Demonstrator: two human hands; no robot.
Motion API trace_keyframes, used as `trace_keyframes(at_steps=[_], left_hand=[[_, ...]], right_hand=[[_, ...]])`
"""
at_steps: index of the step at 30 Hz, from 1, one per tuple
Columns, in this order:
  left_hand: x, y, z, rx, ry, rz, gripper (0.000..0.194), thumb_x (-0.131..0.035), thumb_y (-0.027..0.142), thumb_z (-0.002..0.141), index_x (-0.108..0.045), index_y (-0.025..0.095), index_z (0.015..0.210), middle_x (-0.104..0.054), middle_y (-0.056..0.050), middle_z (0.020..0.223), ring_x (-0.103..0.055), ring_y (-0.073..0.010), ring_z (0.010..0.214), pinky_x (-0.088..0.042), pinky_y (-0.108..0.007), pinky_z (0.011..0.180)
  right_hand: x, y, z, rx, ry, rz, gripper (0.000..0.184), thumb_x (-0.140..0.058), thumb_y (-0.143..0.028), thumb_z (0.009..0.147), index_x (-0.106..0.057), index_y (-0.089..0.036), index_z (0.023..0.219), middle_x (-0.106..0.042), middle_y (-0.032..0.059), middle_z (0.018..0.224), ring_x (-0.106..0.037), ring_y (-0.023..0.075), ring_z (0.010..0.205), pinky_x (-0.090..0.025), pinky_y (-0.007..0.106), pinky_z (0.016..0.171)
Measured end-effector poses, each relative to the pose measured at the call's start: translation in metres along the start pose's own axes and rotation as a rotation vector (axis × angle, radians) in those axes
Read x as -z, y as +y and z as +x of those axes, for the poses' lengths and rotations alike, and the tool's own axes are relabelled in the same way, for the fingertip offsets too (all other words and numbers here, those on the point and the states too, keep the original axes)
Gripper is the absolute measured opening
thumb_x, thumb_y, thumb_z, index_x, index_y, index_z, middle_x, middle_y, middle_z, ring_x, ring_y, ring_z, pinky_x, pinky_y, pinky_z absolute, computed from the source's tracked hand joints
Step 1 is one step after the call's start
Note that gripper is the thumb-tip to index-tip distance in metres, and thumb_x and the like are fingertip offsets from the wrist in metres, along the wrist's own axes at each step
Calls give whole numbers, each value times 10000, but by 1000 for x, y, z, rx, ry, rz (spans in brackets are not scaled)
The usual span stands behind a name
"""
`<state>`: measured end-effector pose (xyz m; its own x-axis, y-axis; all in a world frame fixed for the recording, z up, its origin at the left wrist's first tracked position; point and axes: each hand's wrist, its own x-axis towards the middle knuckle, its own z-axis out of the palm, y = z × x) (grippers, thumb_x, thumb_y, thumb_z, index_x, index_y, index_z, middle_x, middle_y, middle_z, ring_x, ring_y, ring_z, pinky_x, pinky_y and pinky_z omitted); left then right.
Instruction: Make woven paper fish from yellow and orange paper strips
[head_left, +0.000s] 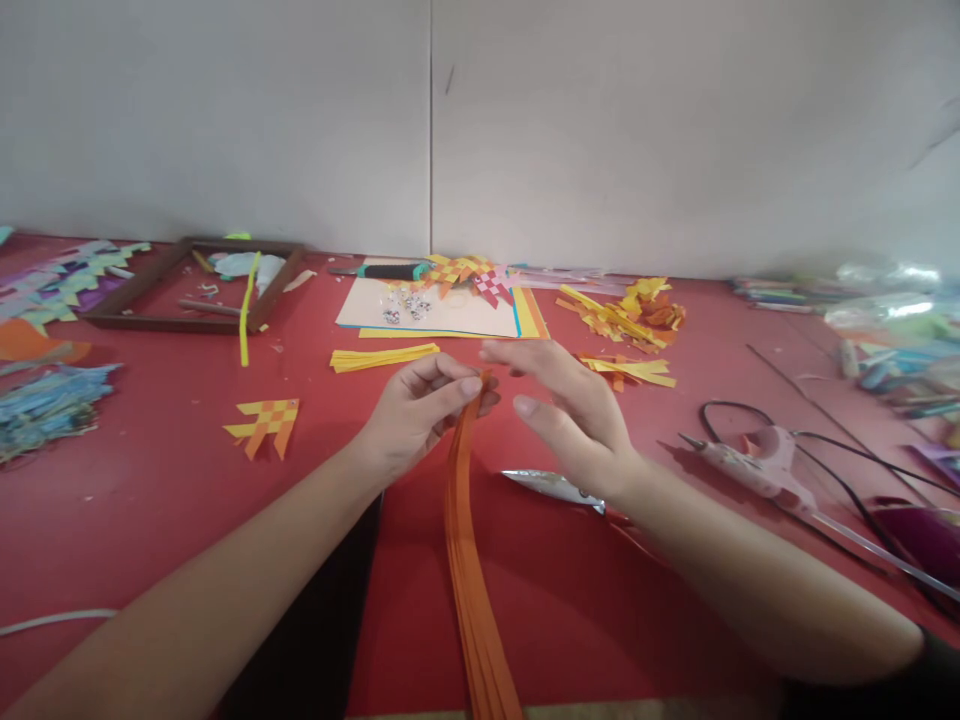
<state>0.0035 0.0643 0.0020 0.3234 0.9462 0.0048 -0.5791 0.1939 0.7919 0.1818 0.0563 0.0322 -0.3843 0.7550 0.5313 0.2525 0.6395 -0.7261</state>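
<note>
My left hand point(420, 410) pinches the upper end of a bundle of long orange paper strips point(466, 540), which hangs down toward the table's front edge. Just to the right, my right hand point(574, 405) is held with its fingers apart and nothing between them. Below it lie scissors point(555, 487), partly covered by the wrist. Beyond my hands rests a small stack of yellow paper strips point(382, 357). A woven yellow and orange paper fish point(268, 425) lies flat on the left.
On the red table point(172, 530) lie a wooden frame point(135, 322), a yellow strip point(247, 310), paper sheets point(457, 318) with shiny bits, a black-handled tool point(394, 272) and woven pieces. Strip scraps point(626, 315) sit back right; a glue gun point(757, 465) with its cord lies right.
</note>
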Motion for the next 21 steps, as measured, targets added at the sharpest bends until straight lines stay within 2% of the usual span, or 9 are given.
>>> trace_keyframes(at_steps=[2, 4, 6, 9, 12, 14, 17, 21], left_hand=[[-1, 0, 0, 3, -5, -15, 154, -816, 232, 709, -672, 183, 731, -747, 16, 774, -704, -104, 686, -565, -248, 778], [-2, 2, 1, 2, 1, -33, 158, -817, 232, 706, -668, 183, 726, -745, 14, 771, -705, -108, 695, -567, -230, 739], [-2, 4, 2, -1, 23, -44, 170, -813, 254, 708, -659, 184, 723, -744, 8, 788, -706, -121, 710, -564, -213, 677], [-2, 9, 4, -10, 84, -73, 169, -789, 277, 734, -651, 181, 737, -736, 5, 818, -694, -116, 698, -548, -183, 600], [1, 13, 8, -33, 148, -129, 122, -744, 260, 787, -670, 163, 788, -717, 8, 798, -677, -88, 693, -560, -165, 654], [2, 14, 11, -48, 177, -176, 94, -701, 242, 831, -678, 152, 818, -706, 8, 786, -684, -92, 740, -573, -181, 722], [5, 15, 14, -75, 226, -240, 78, -640, 208, 880, -670, 153, 834, -709, 9, 833, -697, -103, 800, -583, -208, 754], [8, 17, 18, -115, 309, -274, 113, -574, 171, 920, -654, 159, 841, -717, 0, 893, -702, -98, 802, -582, -205, 748]], right_hand=[[-4, 3, 2, -194, 44, 227, 356, -551, -201, 862, -605, -269, 1207, -678, 51, 1129, -638, 202, 1033, -527, 442, 935], [-7, 6, 4, -436, 51, 547, 266, -566, -173, 829, -628, -221, 1083, -688, 44, 1016, -670, 182, 922, -561, 425, 880], [-12, 6, 5, -675, -13, 807, 188, -573, -160, 806, -625, -185, 985, -687, 43, 947, -686, 170, 852, -575, 407, 844], [-20, 2, 1, -906, -157, 957, 203, -631, -188, 810, -594, -181, 1009, -698, 32, 878, -694, 143, 768, -572, 346, 800], [-31, -3, -8, -955, -245, 1014, 223, -665, -245, 833, -563, -186, 1023, -715, 27, 808, -704, 138, 773, -546, 318, 828], [-38, -6, -14, -966, -257, 1036, 196, -669, -288, 845, -566, -174, 966, -720, 37, 788, -703, 137, 777, -536, 306, 828], [-42, -6, -18, -979, -217, 1018, 187, -666, -321, 851, -574, -162, 882, -688, 13, 725, -672, 119, 674, -530, 264, 717], [-37, -5, -15, -984, -198, 961, 165, -566, -312, 913, -606, -153, 930, -631, -12, 651, -611, 108, 536, -497, 250, 580]])
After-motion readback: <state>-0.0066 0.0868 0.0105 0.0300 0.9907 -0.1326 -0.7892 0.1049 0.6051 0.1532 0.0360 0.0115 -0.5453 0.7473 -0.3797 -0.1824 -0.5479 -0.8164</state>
